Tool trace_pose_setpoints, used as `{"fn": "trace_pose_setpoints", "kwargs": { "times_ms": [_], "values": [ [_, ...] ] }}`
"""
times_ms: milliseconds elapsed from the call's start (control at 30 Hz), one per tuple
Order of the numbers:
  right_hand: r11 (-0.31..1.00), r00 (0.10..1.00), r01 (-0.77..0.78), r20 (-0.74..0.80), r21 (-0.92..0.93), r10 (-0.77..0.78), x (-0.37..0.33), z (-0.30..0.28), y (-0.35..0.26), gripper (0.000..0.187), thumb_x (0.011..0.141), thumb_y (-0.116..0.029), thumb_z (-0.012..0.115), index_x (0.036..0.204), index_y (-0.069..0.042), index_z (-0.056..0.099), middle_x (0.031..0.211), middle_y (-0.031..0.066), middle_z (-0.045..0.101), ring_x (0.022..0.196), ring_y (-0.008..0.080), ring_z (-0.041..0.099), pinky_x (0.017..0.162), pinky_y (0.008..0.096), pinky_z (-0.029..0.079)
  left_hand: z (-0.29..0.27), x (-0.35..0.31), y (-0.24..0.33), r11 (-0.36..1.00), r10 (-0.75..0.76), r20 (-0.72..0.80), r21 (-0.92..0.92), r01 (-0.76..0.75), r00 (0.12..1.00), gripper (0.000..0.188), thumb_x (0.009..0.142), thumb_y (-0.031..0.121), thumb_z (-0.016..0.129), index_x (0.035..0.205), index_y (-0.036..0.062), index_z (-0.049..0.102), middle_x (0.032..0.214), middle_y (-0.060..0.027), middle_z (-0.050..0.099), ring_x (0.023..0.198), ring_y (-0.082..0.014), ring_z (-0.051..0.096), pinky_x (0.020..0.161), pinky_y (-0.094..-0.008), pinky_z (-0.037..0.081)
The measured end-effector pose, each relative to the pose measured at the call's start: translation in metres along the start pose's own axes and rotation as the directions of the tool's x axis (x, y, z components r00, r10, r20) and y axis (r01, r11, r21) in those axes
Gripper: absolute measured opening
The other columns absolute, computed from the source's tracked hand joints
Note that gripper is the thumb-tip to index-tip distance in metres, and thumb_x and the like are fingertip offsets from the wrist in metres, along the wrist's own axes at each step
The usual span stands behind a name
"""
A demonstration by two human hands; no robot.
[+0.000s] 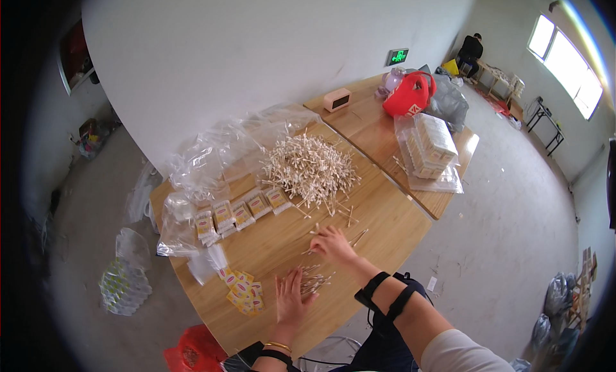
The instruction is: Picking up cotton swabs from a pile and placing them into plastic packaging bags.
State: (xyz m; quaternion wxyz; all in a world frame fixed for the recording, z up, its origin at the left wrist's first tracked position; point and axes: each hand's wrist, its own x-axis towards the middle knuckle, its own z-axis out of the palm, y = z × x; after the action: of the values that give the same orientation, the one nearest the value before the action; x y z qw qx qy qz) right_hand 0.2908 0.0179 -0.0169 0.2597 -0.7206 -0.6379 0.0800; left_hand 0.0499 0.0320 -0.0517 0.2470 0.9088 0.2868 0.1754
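"First, which items surround the work area?"

"On the wooden table (391,234), a large pile of cotton swabs (311,170) occupies the centre of the frame, directly above the right hand (332,243). Left of the pile, a row of swab packs (241,215) and a clear plastic bag (208,157) take up the table's far left side. Yellow-and-white cards (244,294) lie at lower left of centre. At upper right are a pink clock-like box (337,100), a red bag (408,97), a grey plastic bag (450,107) and stacked clear packages (431,147)."

"Which parts are obscured?"

"The left forearm is cut off at the lower edge. A red plastic bag (192,351) at lower left is partly hidden by the table. A seated person (470,54) at far upper right is too small for detail."

"State of the hands?"

"Left hand (292,300): palm down, fingers extended, thumb apart, at the left end of a small group of loose swabs (313,282); contact is unclear. Right hand: fingers curled, above that group in the frame; whether it grips a swab cannot be determined."
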Motion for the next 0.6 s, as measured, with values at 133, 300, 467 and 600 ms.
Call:
{"fn": "trace_pose_setpoints", "kwargs": {
  "times_ms": [133,300,467,600],
  "values": [
    [0.993,0.995,0.023,0.091,0.112,-0.033,-0.008,0.031,-0.025,0.013,0.082,-0.014,0.071,0.094,-0.014,0.068,0.101,0.0053,0.063,0.101,0.0298,0.057,0.088,0.0416,0.046,0.005,-0.001,0.009,0.999,0.012,-0.117,-0.035,-0.016,0.993,0.096,0.074,0.038,0.082,0.149,0.0037,0.034,0.152,-0.021,0.038,0.145,-0.0395,0.032,0.12,-0.0599,0.02],
    [0.924,0.998,0.054,0.0,0.38,-0.058,-0.017,0.024,-0.04,0.02,0.082,-0.003,0.066,0.101,-0.007,0.067,0.099,0.0109,0.065,0.101,0.033,0.061,0.087,0.0422,0.051,-0.004,0.003,0.014,1.0,-0.028,-0.08,0.009,0.029,0.996,0.096,0.075,0.033,0.082,0.151,0.0025,0.031,0.155,-0.0223,0.033,0.148,-0.0413,0.027,0.12,-0.0606,0.019],
    [0.926,0.993,-0.082,-0.05,0.37,0.108,-0.011,-0.004,-0.013,0.021,0.083,0.0,0.06,0.102,-0.006,0.068,0.1,0.0137,0.065,0.098,0.0353,0.062,0.084,0.0429,0.051,-0.002,0.0,0.009,0.998,-0.009,-0.064,0.057,0.013,0.998,0.093,0.077,0.033,0.079,0.15,0.0016,0.032,0.154,-0.0214,0.035,0.147,-0.04,0.029,0.121,-0.0606,0.017],
    [0.916,0.977,-0.18,-0.047,0.359,0.21,-0.005,0.001,0.002,0.025,0.084,0.001,0.06,0.107,-0.007,0.067,0.098,0.0143,0.065,0.096,0.0347,0.063,0.083,0.0419,0.052,-0.004,0.006,0.016,0.983,0.023,0.003,0.183,-0.024,1.0,0.089,0.078,0.038,0.077,0.148,0.0012,0.036,0.151,-0.0189,0.039,0.145,-0.0381,0.032,0.121,-0.0618,0.015]
  ]
}}
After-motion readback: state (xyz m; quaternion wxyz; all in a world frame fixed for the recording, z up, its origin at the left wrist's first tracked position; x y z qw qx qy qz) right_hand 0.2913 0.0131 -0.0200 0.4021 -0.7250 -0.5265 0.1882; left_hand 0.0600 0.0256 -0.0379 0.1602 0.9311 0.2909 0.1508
